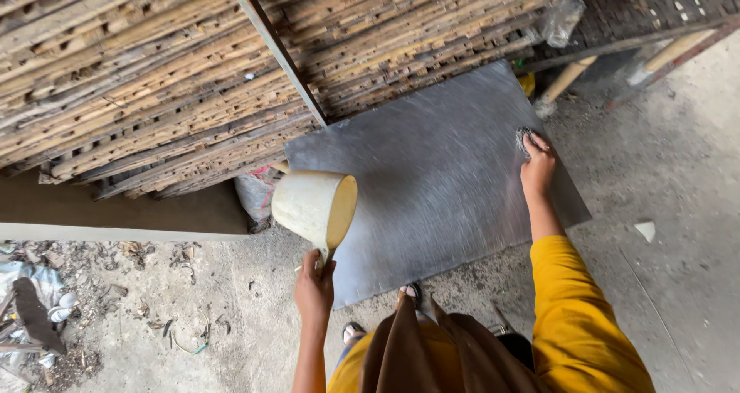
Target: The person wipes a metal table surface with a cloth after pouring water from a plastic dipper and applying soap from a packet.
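Clamped around the handle of a cream plastic scoop (314, 205), my left hand (314, 285) holds it tipped on its side, mouth facing three o'clock, over the near-left edge of the metal sheet (439, 192). That grip is firmly closed, fingers wrapped around the short handle at the scoop's six o'clock. I cannot see inside well enough to say whether anything is left in it. It looks light and rigid, probably slick when wet, so I judge the handle the right place to hold it, with the wrist carrying the tilt.

Out at two o'clock, my right hand (537, 165) presses flat on a grey wad of steel wool (523, 137), fingers closed over it, against the sheet's right side. The wad looks soft, springy and scratchy; it is best held with the whole palm on top, since pinching would only crush it.

The sheet lies flat on the concrete floor (678, 208), dull grey with fine brushed streaks. It looks thin, stiff and sharp-edged, and would flex if lifted by one corner.

My sandalled feet (412, 290) stand at its near edge. Beyond it, from ten to twelve o'clock, leans a stack of bamboo racks (139, 77). Litter lies on the floor at eight o'clock.
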